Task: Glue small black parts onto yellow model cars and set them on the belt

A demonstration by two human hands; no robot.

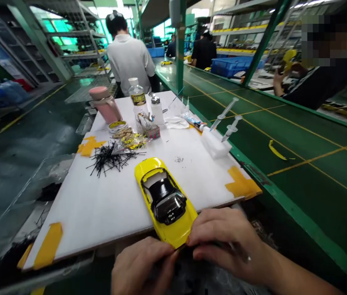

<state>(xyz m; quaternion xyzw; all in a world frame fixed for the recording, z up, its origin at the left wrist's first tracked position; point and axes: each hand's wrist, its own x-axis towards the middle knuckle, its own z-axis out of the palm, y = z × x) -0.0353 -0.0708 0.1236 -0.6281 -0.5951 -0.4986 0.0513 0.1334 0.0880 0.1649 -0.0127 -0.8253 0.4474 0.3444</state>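
Observation:
A yellow toy car body with a black roof and dark windows lies at the near edge of the white board, one end jutting past the edge. My left hand is closed at the near end of the car, thumb and fingers pinched at its left corner. My right hand is closed at the right corner of that end, its fingertips on the yellow surface. A thin metal tool seems to lie within my right palm, partly hidden. Between my fingertips, the underside of the car's end is hidden.
Black thin sticks, a pink cup, a bottle and a white block with syringes stand on the board. A green conveyor runs along the right. People work ahead and at right.

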